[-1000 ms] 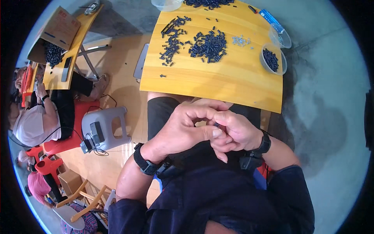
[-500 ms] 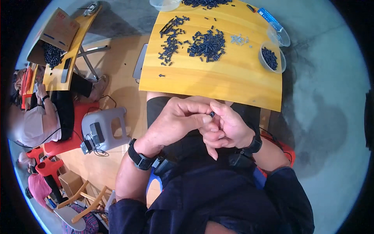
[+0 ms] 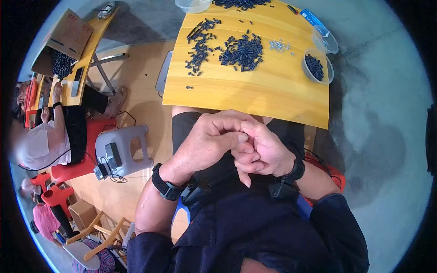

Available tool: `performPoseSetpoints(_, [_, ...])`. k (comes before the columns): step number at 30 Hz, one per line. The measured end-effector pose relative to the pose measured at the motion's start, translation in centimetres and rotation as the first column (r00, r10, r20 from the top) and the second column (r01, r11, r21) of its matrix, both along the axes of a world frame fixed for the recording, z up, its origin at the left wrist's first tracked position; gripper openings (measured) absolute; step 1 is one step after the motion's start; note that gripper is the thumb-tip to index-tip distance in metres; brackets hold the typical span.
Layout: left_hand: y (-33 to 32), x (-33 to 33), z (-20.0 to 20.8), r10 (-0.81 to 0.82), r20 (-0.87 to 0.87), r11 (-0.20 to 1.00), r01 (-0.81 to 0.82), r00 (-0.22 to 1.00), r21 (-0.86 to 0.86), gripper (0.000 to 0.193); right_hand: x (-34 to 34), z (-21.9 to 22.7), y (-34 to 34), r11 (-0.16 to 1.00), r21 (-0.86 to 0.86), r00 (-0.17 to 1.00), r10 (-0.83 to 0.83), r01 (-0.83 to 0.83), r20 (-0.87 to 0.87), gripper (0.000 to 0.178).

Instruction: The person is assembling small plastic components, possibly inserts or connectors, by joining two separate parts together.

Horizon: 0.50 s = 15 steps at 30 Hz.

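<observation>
In the head view, the left hand [image 3: 207,139] and right hand [image 3: 271,152] meet at centre frame above the lap, fingers curled and tips pressed together; whether anything sits between them is hidden, so it cannot be told. Short dark pieces [image 3: 242,54] lie heaped at upper centre on the yellow table [image 3: 246,98], probably loose for easy picking. Silvery parts [image 3: 278,46] sit just right of them, seemingly apart to avoid mixing. At upper right, a clear tub [image 3: 329,70] likely keeps other dark pieces from scattering. The blue box [image 3: 314,22] above it bears pale, illegible print.
</observation>
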<state>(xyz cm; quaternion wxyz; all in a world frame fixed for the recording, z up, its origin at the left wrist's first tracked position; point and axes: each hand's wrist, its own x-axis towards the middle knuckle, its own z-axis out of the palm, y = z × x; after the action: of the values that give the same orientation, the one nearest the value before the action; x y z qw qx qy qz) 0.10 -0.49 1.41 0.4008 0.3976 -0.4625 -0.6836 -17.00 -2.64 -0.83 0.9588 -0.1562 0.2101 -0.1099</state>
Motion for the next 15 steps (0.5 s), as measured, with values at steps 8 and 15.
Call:
performPoseSetpoints(8, [0.1,-0.1,-0.4,0.021,-0.092,0.992,-0.009,0.996,0.127,0.015,0.6,1.0,0.2,0.997,0.048,0.996,-0.065,0.068,-0.063,0.044])
performPoseSetpoints(15, [0.3,0.1,-0.1,0.034,-0.114,0.997,-0.025,0.993,0.073,0.013,0.1,0.4,0.1,1.000,-0.017,0.999,0.008,-0.007,0.040,0.055])
